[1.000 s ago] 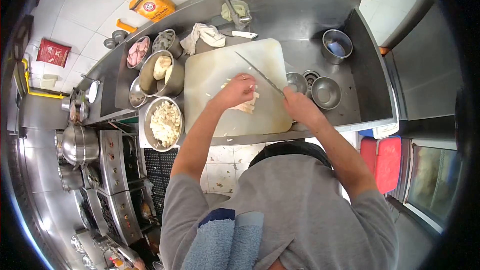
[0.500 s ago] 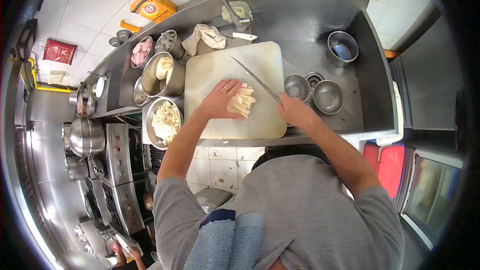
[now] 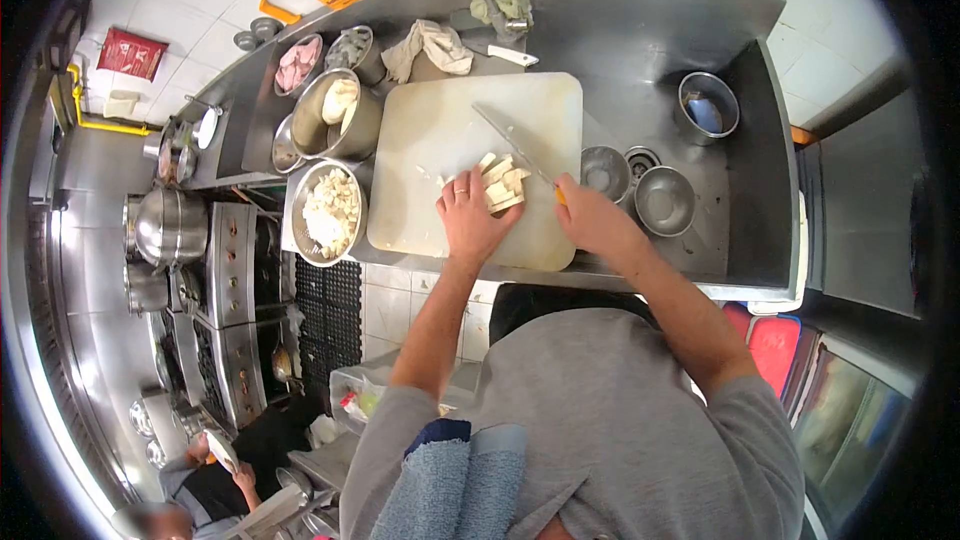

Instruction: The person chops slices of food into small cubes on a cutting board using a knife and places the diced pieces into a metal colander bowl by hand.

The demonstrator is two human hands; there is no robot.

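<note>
A white cutting board [image 3: 425, 130] lies over the edge of the sink. On it is a bunch of pale, thick-cut sticks [image 3: 503, 183], perhaps a peeled vegetable; I cannot make out which kind. My left hand [image 3: 474, 223] grips the bunch from the near left side, thumb and fingers around it. In my right hand [image 3: 597, 220] is a kitchen knife [image 3: 512, 143] with an orange handle. Its blade points away to the upper left, just beyond the sticks. A bowl of pale cut pieces [image 3: 330, 212] stands left of the board.
A deep pot [image 3: 368, 130] holds larger pale chunks. Behind the board lie a cloth [image 3: 430, 48] and a white-handled knife [image 3: 513, 56]. Metal bowls [image 3: 664, 201] and a small pot [image 3: 708, 133] sit in the sink. Another person [image 3: 215, 480] holds something white at lower left.
My left hand has gone from lying across the sticks to gripping them from the near side. The sticks have turned and shifted. The view has swung, bringing more of the other person into sight.
</note>
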